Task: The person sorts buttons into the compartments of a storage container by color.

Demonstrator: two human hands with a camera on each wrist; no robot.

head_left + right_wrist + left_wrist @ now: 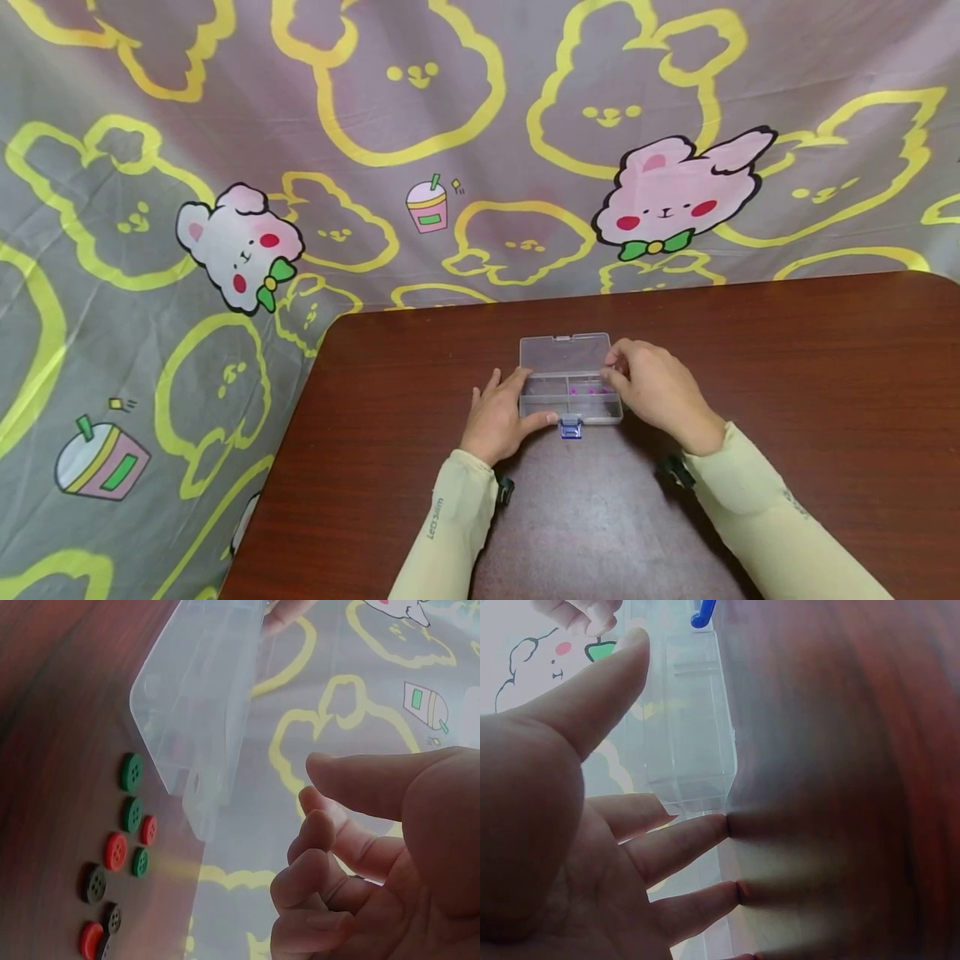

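Note:
A clear plastic compartment box (545,400) stands on the table, its lid (562,357) raised at the back and a blue latch (571,429) at the front. Small pink pieces (592,391) lie in its back right compartment. My left hand (495,423) rests at the box's left end, thumb by the front edge, other fingers spread fairly straight. At the right end is my right hand (660,390), fingers loosely bent; the right wrist view shows nothing between thumb and fingers. That view also shows green buttons (132,772), red buttons (115,851) and dark buttons (94,883) beside the box.
The brown wooden table (390,467) extends around the box. A grey patterned cloth (517,108) hangs behind it and along the left. Dark wrist straps (677,472) sit at the sleeve cuffs.

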